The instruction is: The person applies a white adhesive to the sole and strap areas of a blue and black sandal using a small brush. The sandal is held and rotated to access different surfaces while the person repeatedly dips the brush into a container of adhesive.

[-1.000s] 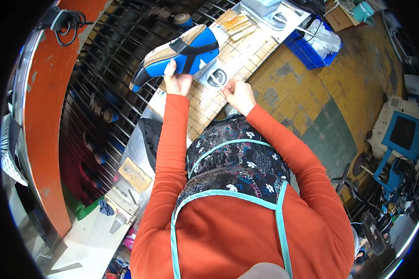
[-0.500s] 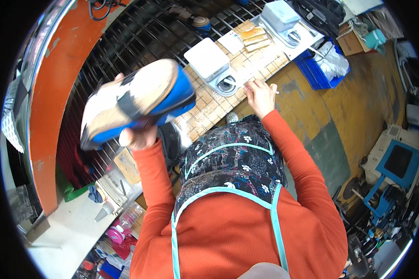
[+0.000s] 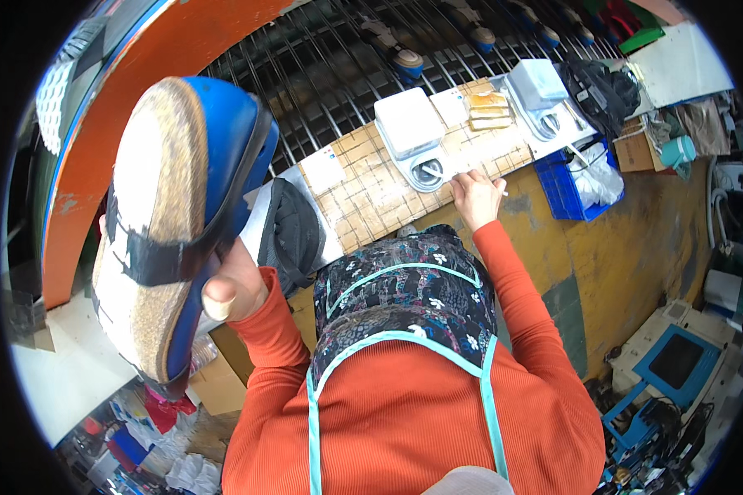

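Note:
My left hand [image 3: 233, 289] grips a blue shoe [image 3: 173, 223] and holds it up close to the camera at the left, its tan sole with a black band turned toward me. My right hand [image 3: 475, 198] rests at the near edge of the gridded work board [image 3: 363, 194], next to a white container [image 3: 410, 124], and seems to pinch a thin white stick. I wear an orange long-sleeved top and a patterned apron with light blue straps.
A wire rack conveyor [image 3: 330, 66] carrying shoes runs behind the board, edged by an orange curved frame [image 3: 132, 99]. A black bag [image 3: 293, 231] lies left of the board. A blue crate [image 3: 574, 186] sits right. Machines and a blue stand [image 3: 673, 363] fill the lower right floor.
My left hand has lifted the blue shoe off the rack and swung it left and up toward the camera, sole now facing me. My right hand stayed at the board's edge.

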Tool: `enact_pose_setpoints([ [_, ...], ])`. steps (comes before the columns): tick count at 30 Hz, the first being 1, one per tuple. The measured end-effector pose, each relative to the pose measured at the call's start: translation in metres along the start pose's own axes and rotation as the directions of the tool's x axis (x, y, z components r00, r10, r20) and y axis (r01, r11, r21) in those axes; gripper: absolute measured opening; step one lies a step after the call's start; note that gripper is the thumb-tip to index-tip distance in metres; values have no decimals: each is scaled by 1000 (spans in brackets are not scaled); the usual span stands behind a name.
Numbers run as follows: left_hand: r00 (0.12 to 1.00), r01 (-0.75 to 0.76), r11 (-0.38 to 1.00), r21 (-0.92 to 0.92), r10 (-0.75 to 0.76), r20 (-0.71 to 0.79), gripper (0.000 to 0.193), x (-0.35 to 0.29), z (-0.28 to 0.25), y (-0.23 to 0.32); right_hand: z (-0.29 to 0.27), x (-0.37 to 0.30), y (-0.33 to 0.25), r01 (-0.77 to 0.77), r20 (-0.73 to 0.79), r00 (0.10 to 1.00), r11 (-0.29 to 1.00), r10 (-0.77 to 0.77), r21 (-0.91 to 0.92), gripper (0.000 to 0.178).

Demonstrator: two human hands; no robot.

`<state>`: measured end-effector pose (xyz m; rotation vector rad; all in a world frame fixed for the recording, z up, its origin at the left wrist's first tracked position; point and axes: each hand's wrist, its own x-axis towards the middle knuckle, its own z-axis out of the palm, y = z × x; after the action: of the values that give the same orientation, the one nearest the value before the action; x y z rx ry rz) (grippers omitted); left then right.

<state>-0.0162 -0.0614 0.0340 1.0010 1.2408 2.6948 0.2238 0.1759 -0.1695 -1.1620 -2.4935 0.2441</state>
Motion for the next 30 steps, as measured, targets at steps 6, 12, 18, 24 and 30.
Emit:
enact_pose_setpoints([
  [6, 999, -26, 986, 163, 19, 46, 71, -9, 16, -17, 1, -8, 21, -543, 462, 827, 662, 319, 516, 23],
  [12, 948, 190, 958, 215, -236, 213, 59, -24, 9, -55, -13, -11, 27, -743, 731, 669, 128, 134, 657, 14],
  [18, 756, -645, 556, 525, 362, 545, 84, -32, 22, -112, -106, 23, -42, -53, -77, 987, 751, 138, 658, 9],
  [24, 661, -741, 466, 484, 634, 402, 64, -4, 53, -110, -219, 42, -121, 418, -472, 869, 730, -148, 540, 25],
  [30, 845, -535, 729, 427, 454, 283, 62, -15, 49, -107, -210, 38, -161, 317, -267, 947, 388, -178, 866, 22],
])
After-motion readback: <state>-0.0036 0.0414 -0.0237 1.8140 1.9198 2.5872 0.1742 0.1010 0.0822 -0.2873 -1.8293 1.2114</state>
